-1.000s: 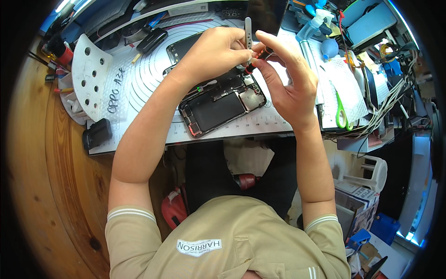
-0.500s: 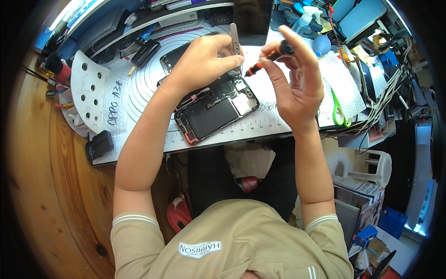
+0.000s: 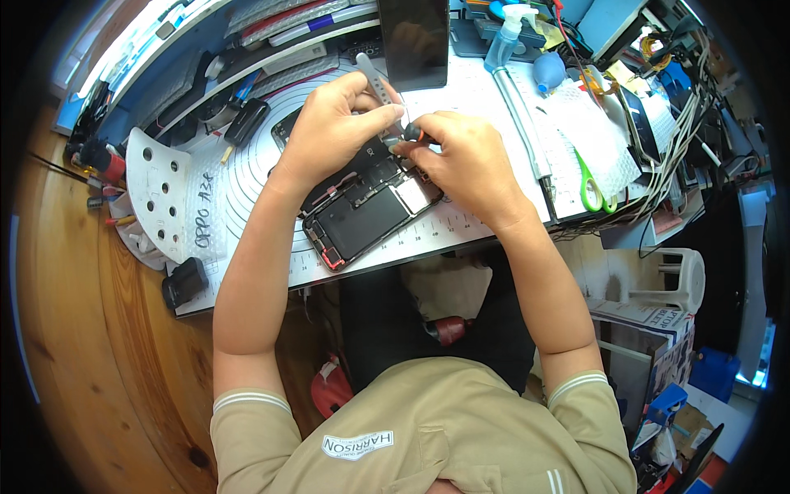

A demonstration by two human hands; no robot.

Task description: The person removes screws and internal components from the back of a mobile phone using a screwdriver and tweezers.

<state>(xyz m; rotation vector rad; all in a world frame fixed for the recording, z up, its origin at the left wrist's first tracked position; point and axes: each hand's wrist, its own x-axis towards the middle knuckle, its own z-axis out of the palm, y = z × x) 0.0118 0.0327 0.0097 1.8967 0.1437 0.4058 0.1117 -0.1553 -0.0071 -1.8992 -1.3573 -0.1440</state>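
Observation:
An opened phone (image 3: 352,228) lies tilted on the white work mat, its battery and circuit parts exposed. Behind it a dark phone panel (image 3: 282,127) is partly covered by my left hand. My left hand (image 3: 336,123) is closed around grey metal tweezers (image 3: 373,78) with holes along the shank; their tips are hard to make out. In my right hand (image 3: 471,160) is an orange and black screwdriver (image 3: 415,132), held close to the tweezers over the phone's upper end. My right fingers hide most of it, its tip included.
The mat (image 3: 247,165) bears printed rings and a ruler. To the left stand a white perforated holder (image 3: 160,177) and a black object (image 3: 184,282) at the edge. On the right lie green scissors (image 3: 586,185), a blue air blower (image 3: 548,72), a spray bottle (image 3: 504,41) and tangled cables.
My right hand has come down and left, bringing the screwdriver from above the mat to the phone's upper end. My left hand has shifted slightly left, the tweezers leaning more.

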